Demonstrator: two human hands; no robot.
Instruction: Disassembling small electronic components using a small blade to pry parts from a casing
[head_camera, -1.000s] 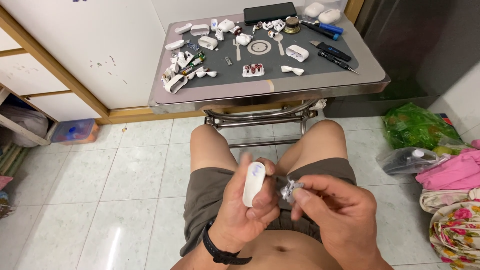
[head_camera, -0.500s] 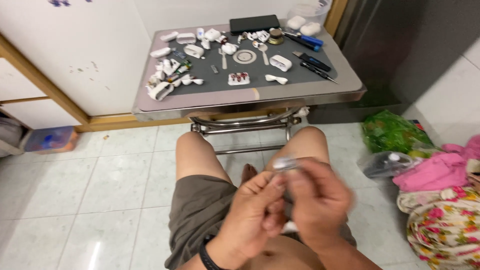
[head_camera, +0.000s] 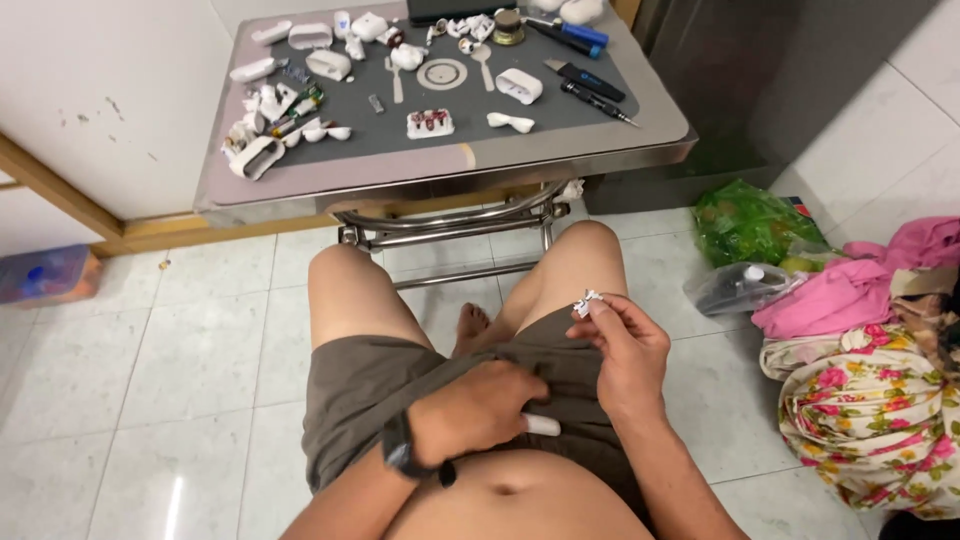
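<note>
My left hand (head_camera: 475, 408) rests in my lap on grey shorts, closed around a small white oblong case (head_camera: 541, 425) whose end sticks out past the fingers. A black band sits on that wrist. My right hand (head_camera: 622, 345) is raised over my right thigh and pinches a tiny silvery-white part (head_camera: 585, 302) between thumb and fingertips. The two hands are apart.
A low metal folding table (head_camera: 450, 170) with a grey mat stands ahead, covered with several white earbud cases, small parts, a knife and screwdrivers. At the right lie a green bag (head_camera: 745, 225), a clear bag, pink cloth and a floral bundle (head_camera: 875, 420). White tiled floor.
The hands, joined together over the white case before, have separated. The left dropped to the lap with the case; the right came away to the right with the small part.
</note>
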